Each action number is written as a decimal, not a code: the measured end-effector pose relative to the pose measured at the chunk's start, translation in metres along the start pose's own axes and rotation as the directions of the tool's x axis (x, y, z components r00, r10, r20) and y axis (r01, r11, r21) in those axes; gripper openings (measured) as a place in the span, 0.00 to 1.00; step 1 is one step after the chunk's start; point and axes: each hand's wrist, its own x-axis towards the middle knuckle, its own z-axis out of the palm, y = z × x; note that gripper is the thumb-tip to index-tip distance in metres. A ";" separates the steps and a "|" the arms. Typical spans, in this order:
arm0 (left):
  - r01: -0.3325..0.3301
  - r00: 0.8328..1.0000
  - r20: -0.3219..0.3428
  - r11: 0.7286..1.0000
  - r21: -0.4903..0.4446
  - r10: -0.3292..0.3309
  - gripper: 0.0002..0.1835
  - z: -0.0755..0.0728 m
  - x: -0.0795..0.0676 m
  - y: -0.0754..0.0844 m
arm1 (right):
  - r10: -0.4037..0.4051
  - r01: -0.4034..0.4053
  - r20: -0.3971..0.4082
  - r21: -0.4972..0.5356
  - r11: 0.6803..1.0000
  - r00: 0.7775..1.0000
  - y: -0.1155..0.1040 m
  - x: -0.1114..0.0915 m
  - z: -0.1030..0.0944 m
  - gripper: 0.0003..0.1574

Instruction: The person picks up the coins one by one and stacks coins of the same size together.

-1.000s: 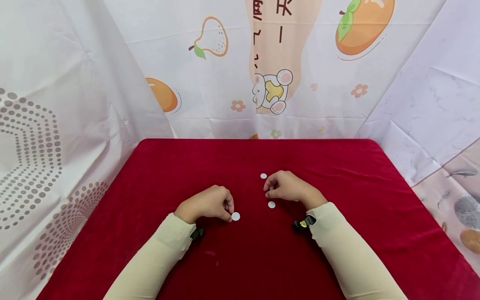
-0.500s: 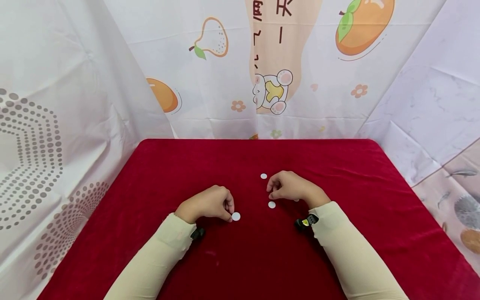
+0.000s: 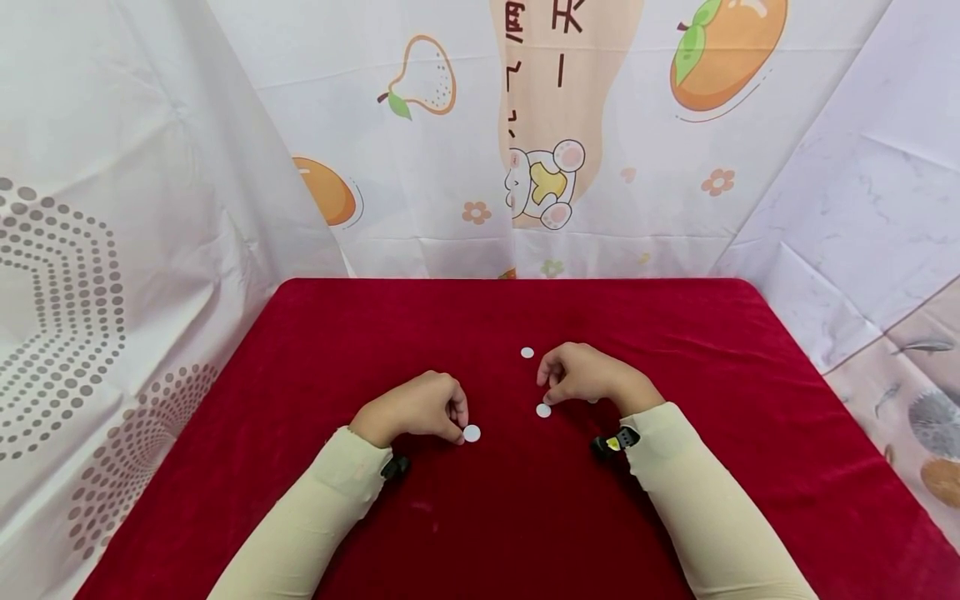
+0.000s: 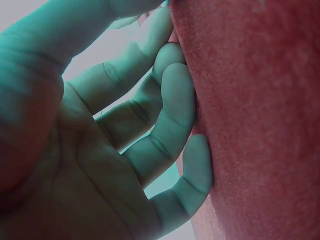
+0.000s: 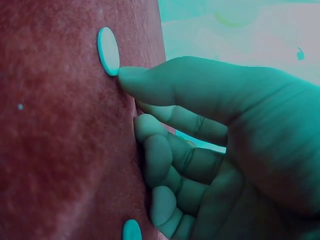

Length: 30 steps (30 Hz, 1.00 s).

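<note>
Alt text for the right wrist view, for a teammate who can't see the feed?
Right hand with its thumb tip at the edge of a pale round disc on red cloth, the other fingers loosely curled. A second disc is cut off by the bottom edge.

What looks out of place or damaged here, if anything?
Nothing looks spilled, and the white discs show no damage. Only faint pale marks on the red cloth, below the left hand in the head view, look slightly odd against the plain red; cause unclear.
</note>
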 end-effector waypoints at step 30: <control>0.012 1.000 -0.007 1.000 -0.011 -0.012 0.12 0.001 0.000 -0.002 | -0.131 0.138 0.120 -0.054 0.989 0.984 -0.005 -0.002 0.005 0.13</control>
